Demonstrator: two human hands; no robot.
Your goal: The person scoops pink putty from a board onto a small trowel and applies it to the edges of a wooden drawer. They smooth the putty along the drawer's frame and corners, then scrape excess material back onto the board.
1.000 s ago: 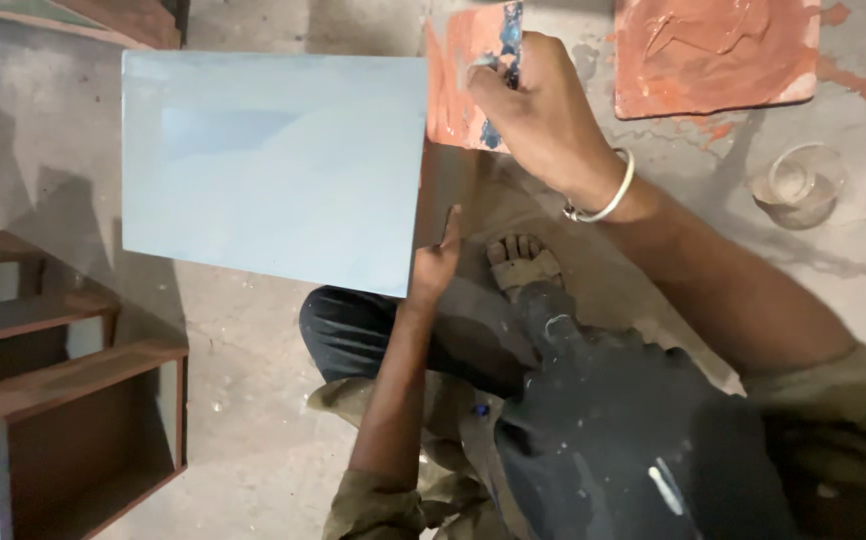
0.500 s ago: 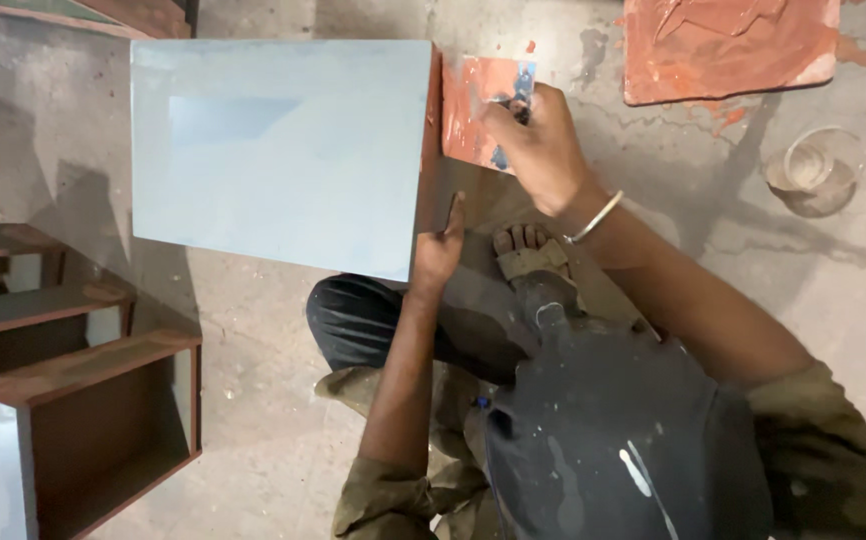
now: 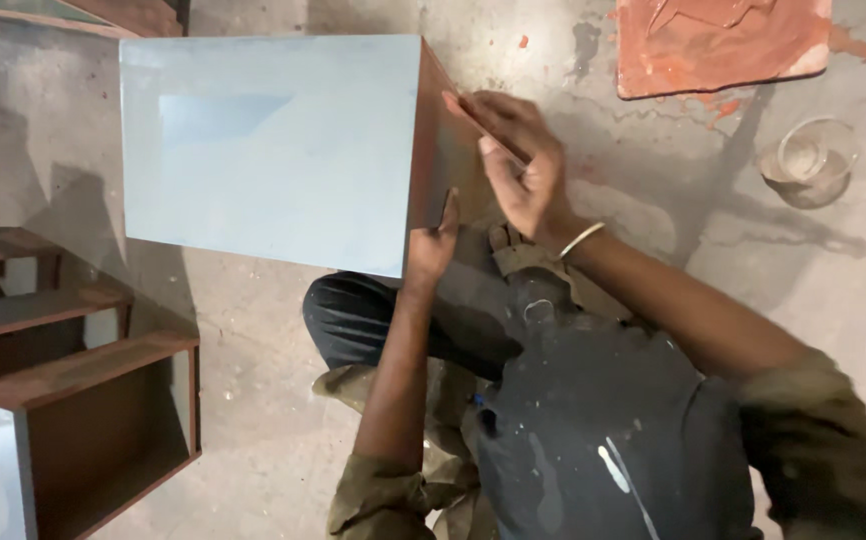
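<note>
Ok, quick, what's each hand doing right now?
Left hand: open, steadying the box at its corner.
Right hand: closed on a flat scraper against the box side.

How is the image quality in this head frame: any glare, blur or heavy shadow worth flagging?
Head view: the pale blue panel carries a brighter reflected patch near its upper left, mild glare; the right hand is slightly motion-smeared at the fingers, while the left hand reads sharper; a dark shadow falls on the concrete floor left of the panel; the wooden shelves at lower left sit dim.
</note>
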